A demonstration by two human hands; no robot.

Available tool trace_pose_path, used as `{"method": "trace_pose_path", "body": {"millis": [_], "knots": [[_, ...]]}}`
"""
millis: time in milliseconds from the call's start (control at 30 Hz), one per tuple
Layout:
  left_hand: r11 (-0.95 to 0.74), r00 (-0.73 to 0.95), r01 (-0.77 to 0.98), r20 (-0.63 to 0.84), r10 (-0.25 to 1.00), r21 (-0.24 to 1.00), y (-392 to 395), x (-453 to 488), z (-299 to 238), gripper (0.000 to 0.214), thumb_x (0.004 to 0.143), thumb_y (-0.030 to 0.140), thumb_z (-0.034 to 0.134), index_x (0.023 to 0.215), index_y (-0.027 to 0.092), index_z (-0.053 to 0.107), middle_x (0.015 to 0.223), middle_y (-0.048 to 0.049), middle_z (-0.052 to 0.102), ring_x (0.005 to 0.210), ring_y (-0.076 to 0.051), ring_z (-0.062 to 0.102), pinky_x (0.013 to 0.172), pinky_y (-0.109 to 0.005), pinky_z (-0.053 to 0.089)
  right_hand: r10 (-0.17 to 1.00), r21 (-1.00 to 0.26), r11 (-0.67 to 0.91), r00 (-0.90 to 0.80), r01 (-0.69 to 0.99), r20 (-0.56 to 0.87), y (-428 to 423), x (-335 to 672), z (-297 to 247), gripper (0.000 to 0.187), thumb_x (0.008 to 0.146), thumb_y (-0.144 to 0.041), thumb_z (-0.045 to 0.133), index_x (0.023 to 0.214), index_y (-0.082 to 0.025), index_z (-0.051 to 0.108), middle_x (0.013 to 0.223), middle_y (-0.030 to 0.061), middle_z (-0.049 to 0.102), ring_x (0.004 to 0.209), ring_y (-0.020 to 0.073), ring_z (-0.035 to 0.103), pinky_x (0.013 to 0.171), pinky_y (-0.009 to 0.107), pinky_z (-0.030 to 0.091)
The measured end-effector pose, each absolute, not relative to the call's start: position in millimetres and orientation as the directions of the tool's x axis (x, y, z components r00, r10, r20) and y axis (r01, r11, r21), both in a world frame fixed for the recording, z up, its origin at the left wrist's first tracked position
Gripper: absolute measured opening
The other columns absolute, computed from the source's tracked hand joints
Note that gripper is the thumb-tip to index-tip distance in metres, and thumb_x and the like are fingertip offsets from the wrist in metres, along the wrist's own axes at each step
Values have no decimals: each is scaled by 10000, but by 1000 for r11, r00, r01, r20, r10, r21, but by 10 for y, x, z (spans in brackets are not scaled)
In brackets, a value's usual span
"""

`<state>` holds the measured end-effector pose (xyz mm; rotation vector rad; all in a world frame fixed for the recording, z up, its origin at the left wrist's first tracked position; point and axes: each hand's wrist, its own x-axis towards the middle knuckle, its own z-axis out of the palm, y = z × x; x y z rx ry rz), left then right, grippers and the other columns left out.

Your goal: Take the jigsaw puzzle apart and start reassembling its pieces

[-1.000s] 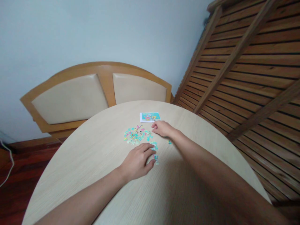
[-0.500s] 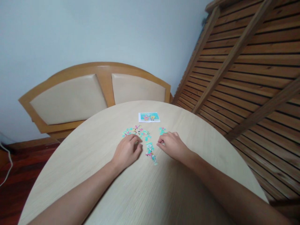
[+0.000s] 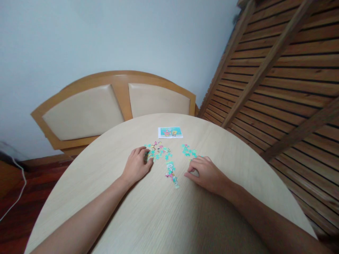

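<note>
Small turquoise and pink jigsaw pieces lie in a loose pile (image 3: 159, 151) on the round pale wooden table (image 3: 169, 211). My left hand (image 3: 137, 165) rests at the pile's left edge, fingers curled and touching pieces there. A short strip of joined pieces (image 3: 172, 173) lies between my hands. My right hand (image 3: 205, 173) lies on the table to the right of the strip, fingers curled in; whether it holds a piece is hidden. A second small cluster of pieces (image 3: 189, 151) sits just beyond my right hand. A picture card (image 3: 170, 132) lies farther back.
A wooden bench back with two beige padded panels (image 3: 113, 106) stands behind the table against a pale wall. A slatted wooden frame (image 3: 278, 77) leans at the right. A white cable (image 3: 16, 197) trails on the dark floor at left.
My left hand moved from the joined strip up and left to the pile. My right hand drew back from near the card toward me, and a second cluster of pieces now shows at the right.
</note>
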<state>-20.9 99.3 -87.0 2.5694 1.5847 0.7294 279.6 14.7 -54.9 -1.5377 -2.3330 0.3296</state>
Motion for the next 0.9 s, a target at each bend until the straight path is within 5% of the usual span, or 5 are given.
{"method": "trace_pose_path", "body": {"millis": [600,800,900], "knots": [[-474,396,798,268,878,374,1163,-408,-686,169,915,251,538,914,185,694,988,-82,723,978,-262,628,953,-419,467,870,-448,492,-434,747,232,218,2854,-658,75,914,-261,648,871,-211,685,867,31,698,864,199,633,817,348,414],[-353,284,841,222,933,409,1232,-555,-589,234,917,326,533,972,180,707,930,-105,730,892,-277,653,787,-377,491,877,-446,480,-416,755,240,248,2876,-702,88,930,-268,634,878,-215,681,865,30,695,859,201,628,810,356,414],[-370,309,835,208,928,408,1244,-597,-563,242,880,366,592,958,183,730,999,-113,726,935,-275,648,865,-385,479,872,-449,490,-420,747,252,251,2873,-704,92,934,-266,629,880,-212,681,852,28,689,844,195,621,796,349,419]]}}
